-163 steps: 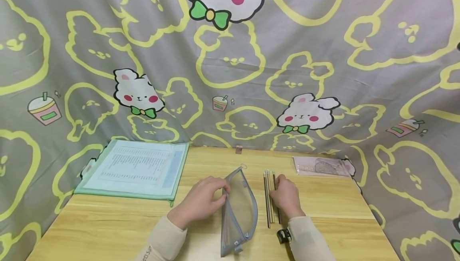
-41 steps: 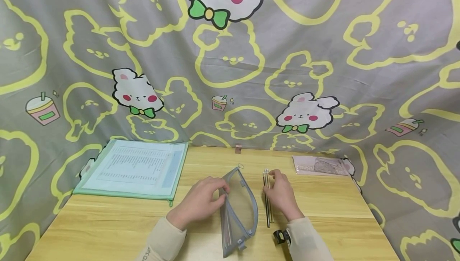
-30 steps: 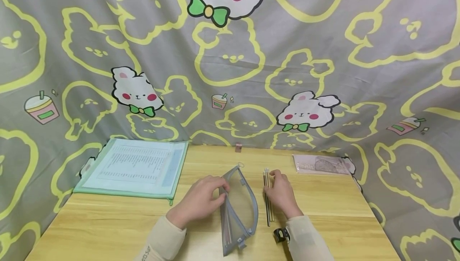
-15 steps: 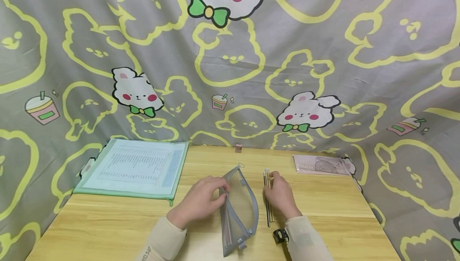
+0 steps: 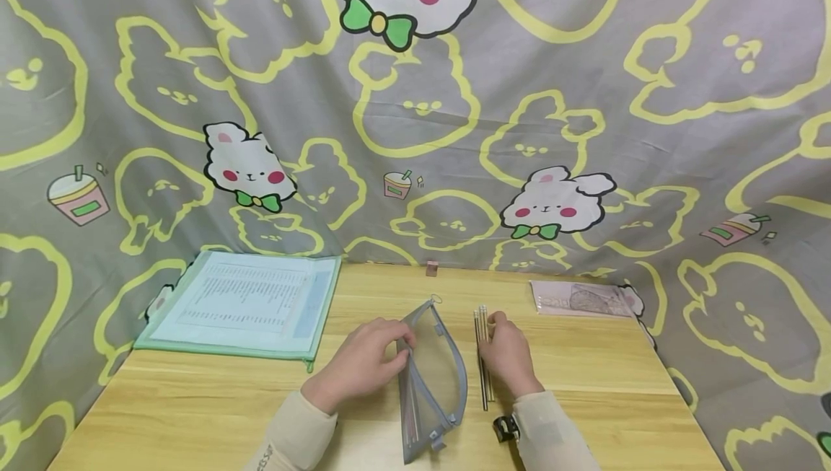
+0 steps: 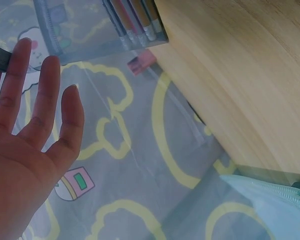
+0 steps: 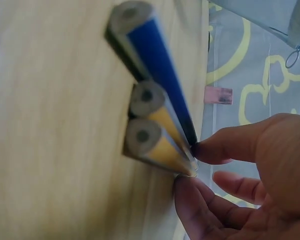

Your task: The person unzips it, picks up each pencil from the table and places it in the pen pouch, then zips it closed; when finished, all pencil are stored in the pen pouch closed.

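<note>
My left hand [image 5: 366,363] grips the left edge of a grey see-through zip pencil case [image 5: 415,420], whose mouth gapes toward the right. Several pencils [image 6: 135,20] show through its side in the left wrist view. To the right of the case, a small bunch of loose pencils [image 5: 483,370] lies lengthwise on the table. My right hand [image 5: 509,355] pinches them near their far ends between thumb and fingers. Seen close up in the right wrist view, the bunch has one blue pencil [image 7: 157,55] and two yellow pencils [image 7: 145,137], unsharpened ends facing the camera.
A green-edged zip document folder [image 5: 240,305] with printed paper lies at the back left of the wooden table [image 5: 597,377]. At the back right is a flat pinkish packet [image 5: 584,299]. A small pink block [image 5: 431,269] sits at the back edge, before a patterned curtain [image 5: 422,132].
My right hand has shifted slightly left and away from me; the dark pencil that lay apart at the right is now in with the bunch. The left hand and pencil case stay nearly still.
</note>
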{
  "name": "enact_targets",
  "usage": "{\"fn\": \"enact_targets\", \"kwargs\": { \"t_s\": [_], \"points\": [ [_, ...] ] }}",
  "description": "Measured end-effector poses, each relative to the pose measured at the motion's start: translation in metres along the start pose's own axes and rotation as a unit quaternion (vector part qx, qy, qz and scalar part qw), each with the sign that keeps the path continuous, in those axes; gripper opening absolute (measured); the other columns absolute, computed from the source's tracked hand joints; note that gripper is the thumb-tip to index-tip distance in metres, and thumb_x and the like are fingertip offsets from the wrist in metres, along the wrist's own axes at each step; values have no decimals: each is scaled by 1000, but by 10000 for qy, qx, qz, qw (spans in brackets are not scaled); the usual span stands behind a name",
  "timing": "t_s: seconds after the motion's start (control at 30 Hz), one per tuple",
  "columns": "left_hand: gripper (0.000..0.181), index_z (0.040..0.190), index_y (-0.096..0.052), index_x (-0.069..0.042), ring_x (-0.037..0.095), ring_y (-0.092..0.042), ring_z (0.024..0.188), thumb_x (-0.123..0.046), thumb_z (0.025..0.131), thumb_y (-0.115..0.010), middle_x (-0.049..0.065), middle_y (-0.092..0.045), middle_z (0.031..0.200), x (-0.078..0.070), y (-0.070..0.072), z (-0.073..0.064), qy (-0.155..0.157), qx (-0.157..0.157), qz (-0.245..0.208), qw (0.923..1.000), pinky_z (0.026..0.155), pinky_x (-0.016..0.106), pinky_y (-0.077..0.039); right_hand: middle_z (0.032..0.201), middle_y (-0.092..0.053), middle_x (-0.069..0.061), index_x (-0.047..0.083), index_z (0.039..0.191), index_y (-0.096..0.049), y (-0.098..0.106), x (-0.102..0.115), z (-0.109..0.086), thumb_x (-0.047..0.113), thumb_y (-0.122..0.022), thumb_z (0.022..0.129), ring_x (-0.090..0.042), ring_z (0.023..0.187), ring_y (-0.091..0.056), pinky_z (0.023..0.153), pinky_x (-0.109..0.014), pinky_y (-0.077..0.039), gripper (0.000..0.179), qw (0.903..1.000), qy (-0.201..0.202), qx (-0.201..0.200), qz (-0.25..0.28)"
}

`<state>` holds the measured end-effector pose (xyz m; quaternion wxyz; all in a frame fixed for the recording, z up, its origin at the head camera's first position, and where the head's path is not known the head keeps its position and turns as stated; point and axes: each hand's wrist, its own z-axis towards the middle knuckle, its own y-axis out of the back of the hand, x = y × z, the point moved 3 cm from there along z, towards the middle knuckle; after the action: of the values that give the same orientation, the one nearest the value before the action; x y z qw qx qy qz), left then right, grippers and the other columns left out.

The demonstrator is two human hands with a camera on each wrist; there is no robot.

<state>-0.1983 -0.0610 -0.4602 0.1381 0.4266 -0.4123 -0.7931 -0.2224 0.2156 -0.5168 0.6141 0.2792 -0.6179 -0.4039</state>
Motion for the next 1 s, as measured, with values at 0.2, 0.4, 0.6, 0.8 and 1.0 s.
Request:
{"fn": "enact_targets", "kwargs": {
  "t_s": [0.2, 0.4, 0.6, 0.8, 1.0],
  "points": [
    [15, 102, -72, -25, 12, -68, 98, -12, 95, -73, -12, -77, 109, 0, 0, 0, -33, -13, 92, 10000, 83, 33, -56, 95, -73, -21, -5, 119, -63, 1, 0, -1, 8, -76, 83, -33, 81, -69, 75, -52, -59, 40, 9997, -33, 3, -224],
    [15, 102, -72, -25, 13, -69, 100, -12, 95, -72, -12, -77, 109, 0, 0, -1, -23, -20, 66, 10000, 84, 34, -57, 80, -68, -10, -6, 119, -63, 2, -3, -1, 11, -75, 83, -24, 69, -62, 65, -44, -55, 41, 9993, -313, 209, -44],
    [16, 102, -72, -25, 11, -69, 99, -11, 95, -73, -12, -77, 110, 1, -1, 0, -29, -31, 102, 9999, 84, 34, -57, 89, -73, -14, -4, 117, -65, 6, -4, -2, 11, -77, 82, -30, 78, -66, 75, -51, -58, 40, 9978, -586, 291, 41],
    [17, 102, -72, -25, 10, -68, 99, -10, 95, -72, -7, -79, 111, 1, -1, 0, -47, -14, 59, 10000, 84, 34, -57, 93, -73, -18, -4, 115, -66, 8, -3, -2, 8, -76, 81, -31, 79, -65, 74, -50, -57, 37, 9974, -660, 289, 84],
    [16, 102, -72, -24, 10, -68, 98, -10, 95, -72, -6, -79, 111, 1, 0, 0, -48, 9, 46, 10000, 84, 33, -57, 89, -72, -12, -3, 118, -65, 13, -1, -3, 8, -75, 84, -25, 76, -64, 68, -43, -55, 37, 9973, -641, 270, 242]
  ]
}}
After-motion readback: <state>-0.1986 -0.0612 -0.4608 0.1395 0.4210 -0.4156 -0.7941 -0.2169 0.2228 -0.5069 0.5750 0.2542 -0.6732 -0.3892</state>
